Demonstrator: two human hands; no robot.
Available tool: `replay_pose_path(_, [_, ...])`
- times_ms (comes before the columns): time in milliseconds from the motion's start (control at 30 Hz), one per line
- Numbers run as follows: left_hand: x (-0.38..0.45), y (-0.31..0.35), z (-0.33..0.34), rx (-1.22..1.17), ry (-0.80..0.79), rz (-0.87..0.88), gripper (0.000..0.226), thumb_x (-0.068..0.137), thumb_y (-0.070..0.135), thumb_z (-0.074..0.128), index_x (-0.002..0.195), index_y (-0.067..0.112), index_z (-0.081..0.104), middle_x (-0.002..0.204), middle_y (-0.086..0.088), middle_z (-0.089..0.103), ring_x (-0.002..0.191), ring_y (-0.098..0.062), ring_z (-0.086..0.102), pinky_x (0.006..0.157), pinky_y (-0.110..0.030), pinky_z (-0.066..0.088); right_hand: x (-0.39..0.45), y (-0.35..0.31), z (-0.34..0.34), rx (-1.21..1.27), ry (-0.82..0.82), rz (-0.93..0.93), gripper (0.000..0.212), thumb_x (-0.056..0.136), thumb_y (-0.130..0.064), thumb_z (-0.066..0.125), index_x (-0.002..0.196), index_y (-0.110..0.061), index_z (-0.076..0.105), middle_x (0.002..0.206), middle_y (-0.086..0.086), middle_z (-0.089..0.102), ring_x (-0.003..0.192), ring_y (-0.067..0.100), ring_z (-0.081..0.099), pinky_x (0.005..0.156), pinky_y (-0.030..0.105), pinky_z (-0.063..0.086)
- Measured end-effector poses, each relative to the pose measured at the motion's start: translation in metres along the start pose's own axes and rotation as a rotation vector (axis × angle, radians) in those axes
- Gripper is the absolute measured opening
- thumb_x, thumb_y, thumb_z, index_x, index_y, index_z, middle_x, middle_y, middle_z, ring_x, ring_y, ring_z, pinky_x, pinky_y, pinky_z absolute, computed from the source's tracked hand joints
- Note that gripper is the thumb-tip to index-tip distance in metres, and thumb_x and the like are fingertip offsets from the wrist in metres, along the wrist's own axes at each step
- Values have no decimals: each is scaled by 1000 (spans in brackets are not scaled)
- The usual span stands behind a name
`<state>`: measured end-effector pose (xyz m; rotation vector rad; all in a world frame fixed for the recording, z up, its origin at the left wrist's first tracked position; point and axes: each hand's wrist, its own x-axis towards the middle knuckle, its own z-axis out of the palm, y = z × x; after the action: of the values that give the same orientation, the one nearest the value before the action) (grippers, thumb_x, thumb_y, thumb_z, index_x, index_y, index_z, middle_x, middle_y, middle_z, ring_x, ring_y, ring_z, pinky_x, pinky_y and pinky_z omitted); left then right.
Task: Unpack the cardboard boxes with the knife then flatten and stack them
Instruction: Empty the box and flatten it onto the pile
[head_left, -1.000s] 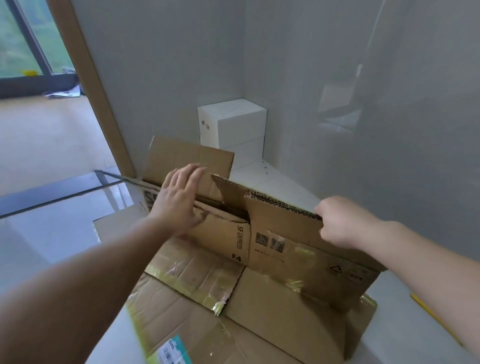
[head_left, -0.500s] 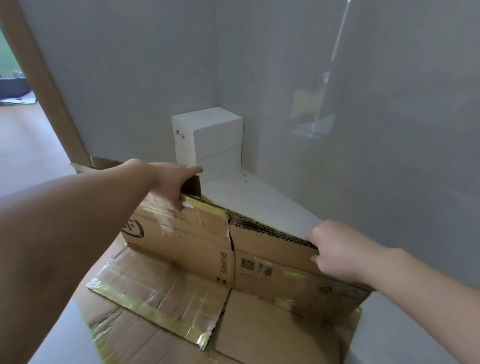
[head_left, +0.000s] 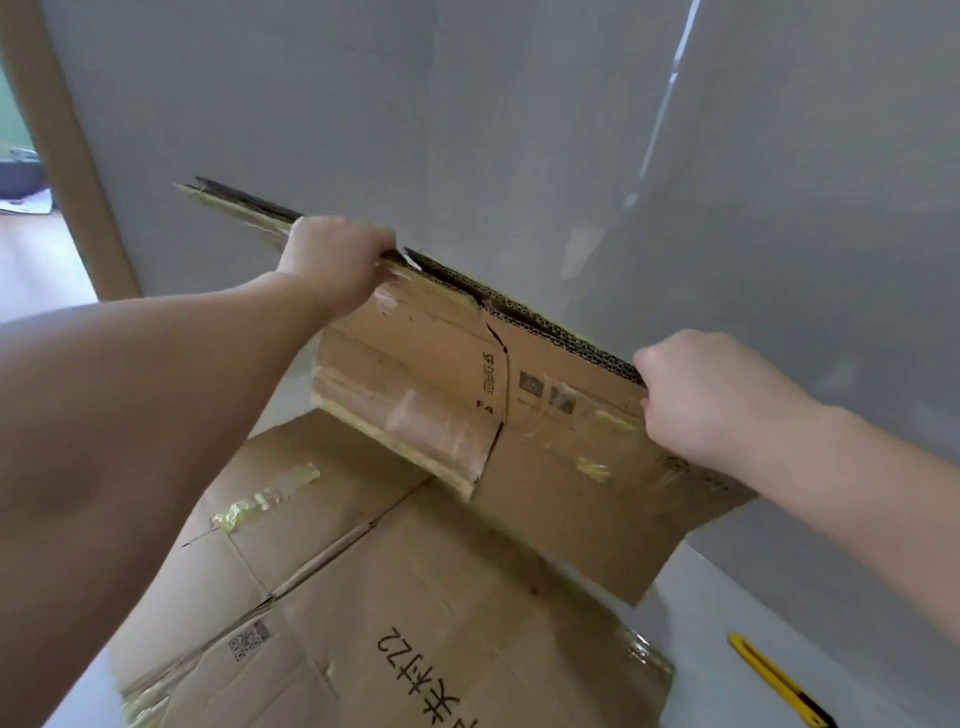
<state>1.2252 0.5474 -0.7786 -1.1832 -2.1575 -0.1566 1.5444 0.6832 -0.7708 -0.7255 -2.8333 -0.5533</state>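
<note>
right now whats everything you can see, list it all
flattened box: one, brown with yellowish tape, held upright by its top edge above the pile
flat cardboard pile: count of sheets unclear, brown with black printing and a code label, on the floor underneath
utility knife: one, yellow and black, on the floor at lower right, apart from the cardboard
wall: grey, glossy, behind the box
door frame: one, tan, far left
left hand: one, grips the box's top edge towards its left end
right hand: one, grips the same edge at its right end
</note>
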Motion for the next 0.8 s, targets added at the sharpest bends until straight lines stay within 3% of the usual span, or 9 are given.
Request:
replay_pose_path(100, [5, -4, -9, -42, 38, -25, 2, 86, 19, 57, 86, 20, 59, 81, -5, 63, 77, -31, 59, 59, -31, 33, -6, -7, -22, -11, 28, -73, 25, 76, -14, 54, 59, -17, 35, 61, 1, 38, 59, 27, 43, 44, 27, 24])
replay_pose_path(200, [-21, -13, 5, 10, -9, -20, 14, 81, 7, 52, 85, 20, 54, 87, -2, 62, 81, -30, 60, 62, -33, 35, -13, -35, -18, 37, 5, -143, 25, 72, -21, 55, 58, -16, 34, 60, 3, 38, 58, 27, 41, 45, 26, 25])
replay_pose_path(333, [-87, -33, 49, -54, -123, -84, 28, 78, -2, 48, 83, 23, 40, 97, -3, 62, 95, -28, 57, 77, -37, 36, -20, -92, 21, 153, -126, -231, 18, 73, -19, 54, 61, -16, 41, 60, 0, 38, 50, 19, 37, 41, 24, 21])
replay_pose_path(533, [-233, -55, 125, -169, -419, -203, 23, 77, -5, 48, 86, 16, 50, 100, -7, 62, 103, -29, 55, 70, -32, 37, -66, -194, 108, 383, -429, -327, 23, 75, -11, 50, 56, -13, 36, 56, 2, 39, 48, 19, 37, 40, 25, 21])
replay_pose_path(600, [-271, -70, 137, -164, -489, -192, 28, 78, -4, 49, 99, 12, 59, 108, -7, 63, 108, -28, 54, 77, -34, 43, -85, -225, 125, 440, -532, -365, 24, 78, -14, 50, 59, -13, 37, 59, 3, 40, 51, 21, 38, 41, 25, 22])
replay_pose_path(733, [-308, -83, 149, -221, -569, -207, 18, 80, -3, 56, 93, 7, 61, 106, -9, 63, 106, -31, 54, 84, -38, 43, -94, -267, 141, 404, -635, -525, 25, 80, -17, 51, 58, -12, 39, 60, 4, 42, 49, 19, 37, 44, 23, 25])
replay_pose_path(800, [-312, -83, 152, -210, -640, -190, 24, 79, -5, 56, 99, 7, 62, 110, -8, 61, 108, -28, 51, 81, -33, 41, -90, -276, 145, 362, -654, -583, 31, 85, -28, 52, 59, -13, 41, 59, 3, 45, 49, 18, 41, 45, 25, 28])
